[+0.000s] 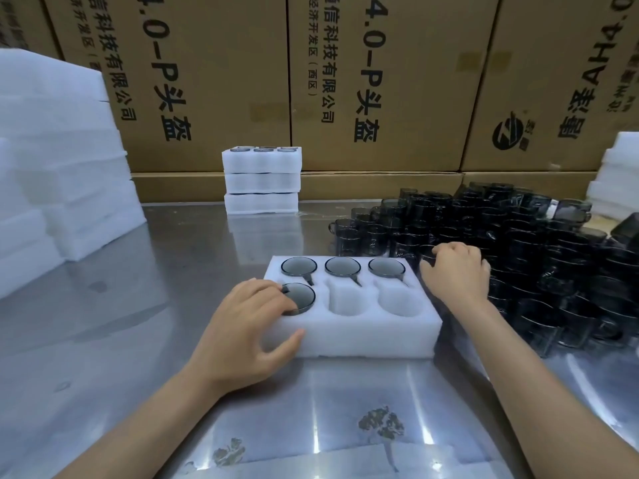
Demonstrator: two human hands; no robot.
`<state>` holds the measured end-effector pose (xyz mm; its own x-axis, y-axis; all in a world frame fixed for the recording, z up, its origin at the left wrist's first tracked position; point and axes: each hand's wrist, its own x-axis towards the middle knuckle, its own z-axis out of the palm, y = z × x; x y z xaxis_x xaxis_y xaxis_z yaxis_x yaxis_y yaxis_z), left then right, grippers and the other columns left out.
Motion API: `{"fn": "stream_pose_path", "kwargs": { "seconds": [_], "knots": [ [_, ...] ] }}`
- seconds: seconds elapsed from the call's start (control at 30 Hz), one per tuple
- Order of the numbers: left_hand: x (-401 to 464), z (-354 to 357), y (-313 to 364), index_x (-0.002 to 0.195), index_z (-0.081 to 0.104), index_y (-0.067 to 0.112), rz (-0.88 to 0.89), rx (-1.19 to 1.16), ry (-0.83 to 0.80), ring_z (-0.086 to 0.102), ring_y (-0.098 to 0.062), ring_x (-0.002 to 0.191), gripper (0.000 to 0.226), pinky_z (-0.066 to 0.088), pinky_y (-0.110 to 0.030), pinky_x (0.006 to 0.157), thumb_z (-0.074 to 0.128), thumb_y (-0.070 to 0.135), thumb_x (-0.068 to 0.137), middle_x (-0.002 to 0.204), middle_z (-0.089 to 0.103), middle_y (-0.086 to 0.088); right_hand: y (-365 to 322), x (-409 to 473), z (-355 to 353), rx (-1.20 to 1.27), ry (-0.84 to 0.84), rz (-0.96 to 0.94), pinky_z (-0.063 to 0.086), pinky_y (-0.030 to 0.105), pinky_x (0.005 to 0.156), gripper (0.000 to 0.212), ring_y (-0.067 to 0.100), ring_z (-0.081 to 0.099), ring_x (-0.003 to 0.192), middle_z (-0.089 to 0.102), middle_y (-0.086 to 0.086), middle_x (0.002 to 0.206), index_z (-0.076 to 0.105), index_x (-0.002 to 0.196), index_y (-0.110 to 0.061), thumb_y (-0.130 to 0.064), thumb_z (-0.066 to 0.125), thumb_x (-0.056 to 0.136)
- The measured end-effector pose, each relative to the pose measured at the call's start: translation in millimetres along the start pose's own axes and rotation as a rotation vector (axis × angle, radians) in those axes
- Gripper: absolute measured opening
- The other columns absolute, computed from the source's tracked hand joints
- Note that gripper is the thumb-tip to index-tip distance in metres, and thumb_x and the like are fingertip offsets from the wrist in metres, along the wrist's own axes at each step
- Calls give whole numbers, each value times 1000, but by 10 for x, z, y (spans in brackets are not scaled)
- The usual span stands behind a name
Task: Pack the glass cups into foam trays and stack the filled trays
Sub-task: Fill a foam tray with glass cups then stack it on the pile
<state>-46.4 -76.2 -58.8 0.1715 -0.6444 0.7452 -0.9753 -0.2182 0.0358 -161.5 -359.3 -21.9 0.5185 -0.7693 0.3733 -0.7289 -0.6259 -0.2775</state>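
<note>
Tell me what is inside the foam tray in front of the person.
The foam tray holds four dark glass cups: three in the far row, one near-left under the left hand. Two near pockets are empty. Cup bodies are hidden in the foam.

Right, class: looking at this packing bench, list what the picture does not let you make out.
- Head view: whether the right hand grips a cup; its back hides the fingers.
- How many cups are in the dark pile; they overlap and the right edge cuts it.
- Lower trays of the far stack: contents hidden by foam.
</note>
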Motion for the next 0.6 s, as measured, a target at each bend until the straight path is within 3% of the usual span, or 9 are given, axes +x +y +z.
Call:
{"fn": "stream_pose_path", "kwargs": {
  "seconds": [0.07, 0.27, 0.4, 0.47, 0.53, 0.6],
  "knots": [
    [-5, 13, -10, 85, 66, 12, -1, 21, 9, 55, -18, 101, 30, 40, -33, 92, 56, 40, 82, 86, 64, 4, -26, -3, 31, -54, -17, 2, 25, 45, 107, 34, 30, 34, 130, 45, 11, 138, 56, 123, -12, -29, 52, 93],
    [-7, 29, -19, 85, 66, 12, 18, 43, 28, 55, -20, 100, 30, 42, -35, 89, 55, 40, 83, 86, 65, 3, -30, 23, 44, -16, -17, 50, 32, 43, 99, 23, 32, 41, 121, 58, 10, 121, 61, 110, -13, -21, 54, 90],
    [8, 42, -44, 86, 66, 12, 41, 58, 35, 55, -22, 97, 31, 43, -37, 85, 54, 41, 85, 86, 64, 2, -37, 20, -59, 288, 47, 63, 45, 43, 90, 15, 33, 52, 109, 66, 8, 102, 64, 100, -16, -21, 54, 90],
    [13, 56, -49, 86, 65, 12, 42, 64, 34, 55, -23, 97, 33, 43, -38, 84, 52, 42, 86, 85, 64, 2, -74, 19, -101, 510, 101, 36, 45, 42, 89, 7, 30, 50, 120, 63, 9, 113, 60, 93, -17, -23, 57, 91],
    [27, 70, -45, 86, 66, 13, 33, 66, 29, 55, -23, 97, 35, 44, -38, 83, 50, 43, 88, 84, 64, 3, -141, -17, -134, 658, 177, -51, 36, 38, 100, 9, 23, 37, 134, 54, 7, 132, 57, 89, -15, -23, 60, 90],
    [53, 81, -34, 86, 66, 12, 24, 66, 18, 55, -24, 96, 36, 46, -38, 81, 49, 44, 88, 82, 63, 3, -240, -100, -172, 812, 211, -127, 36, 34, 97, 13, 18, 42, 129, 51, 1, 136, 52, 88, -15, -24, 62, 88]
  ]
}}
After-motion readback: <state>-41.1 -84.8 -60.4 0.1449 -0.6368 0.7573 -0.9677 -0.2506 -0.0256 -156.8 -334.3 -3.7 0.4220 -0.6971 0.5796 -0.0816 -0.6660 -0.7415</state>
